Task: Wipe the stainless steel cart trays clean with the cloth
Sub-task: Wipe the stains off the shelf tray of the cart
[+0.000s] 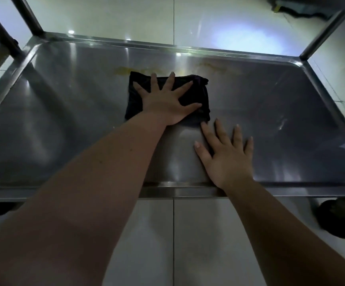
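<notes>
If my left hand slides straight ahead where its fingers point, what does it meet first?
Probably the yellowish smear just past the cloth under the left hand; then the tray's far rim.

Likely commercial kitchen: steel cart tray (64, 120), glossy tiled floor (147, 234).

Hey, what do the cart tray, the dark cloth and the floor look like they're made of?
Tray: stainless steel by the look, grey, satin sheen with streaky glare and a bent rim.
Cloth: soft matte textile, dark, rumpled at its right edge; fibre can't be told.
Floor: glossy pale tile, probably ceramic, with joint lines and lamp reflections.
</notes>
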